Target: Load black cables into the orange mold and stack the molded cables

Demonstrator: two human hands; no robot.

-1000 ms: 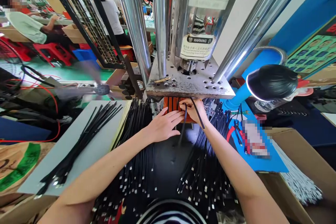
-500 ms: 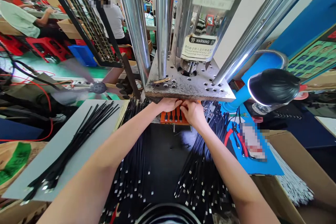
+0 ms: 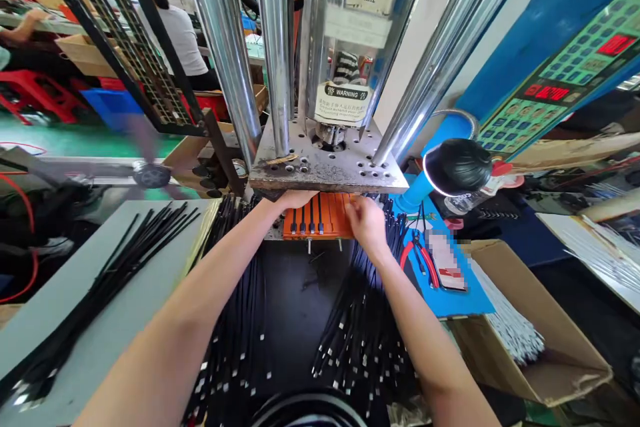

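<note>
An orange slotted block (image 3: 327,230) lies under the metal plate of a press. Several black cables with metal-tipped plugs (image 3: 307,221) sit side by side in its left slots, and bare slots show further right. My left hand (image 3: 300,199) reaches in at the block's back left; the plate's edge hides its fingers. At the block's right end is my right hand (image 3: 369,221), fingers curled in and pressed together. What they hold, if anything, is hidden. Bundles of black cables hang down on both sides, a left bundle (image 3: 245,307) and a right bundle (image 3: 363,320).
Above my hands is the press plate (image 3: 330,177) with steel columns (image 3: 220,53). On the right stand a lamp (image 3: 457,167), red-handled pliers (image 3: 425,260) and a carton of white cables (image 3: 565,373). More black cables (image 3: 100,300) lie on a grey board at left. A fan (image 3: 151,175) spins behind.
The view has turned right. My right hand has moved from the middle of the orange block to its right end. My left hand's fingers, partly visible before, are now behind the plate's edge.
</note>
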